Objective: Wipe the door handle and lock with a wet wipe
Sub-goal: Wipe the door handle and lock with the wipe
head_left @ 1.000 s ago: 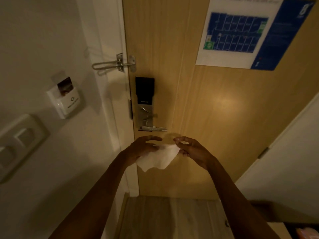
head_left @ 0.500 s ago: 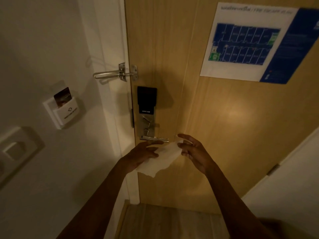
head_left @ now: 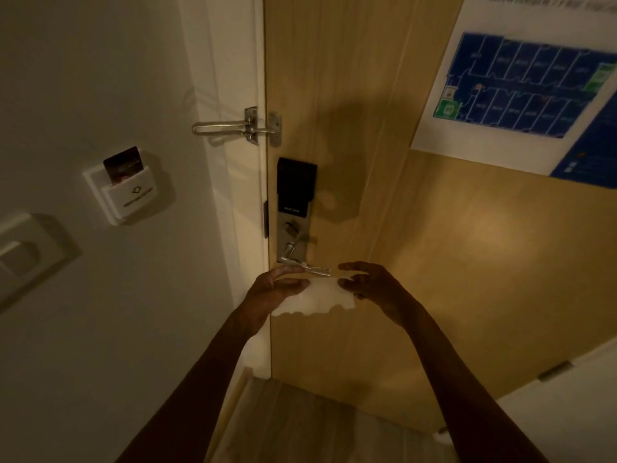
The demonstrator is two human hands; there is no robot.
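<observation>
Two hands are stretching the wet wipe (head_left: pixel 314 297) just below the lever handle (head_left: pixel 305 265): your left hand (head_left: pixel 277 290) and right hand (head_left: pixel 370 285) fingers are pinching its top corners. Risk: the wipe is sagging, could fold or slip on contact. The door frame (head_left: pixel 257 212) is crowding the lock plate (head_left: pixel 293 208) leftward; rightward, open door.

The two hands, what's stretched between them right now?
In the head view, the wet wipe spans from the left hand to the right hand, just below the door handle.
</observation>
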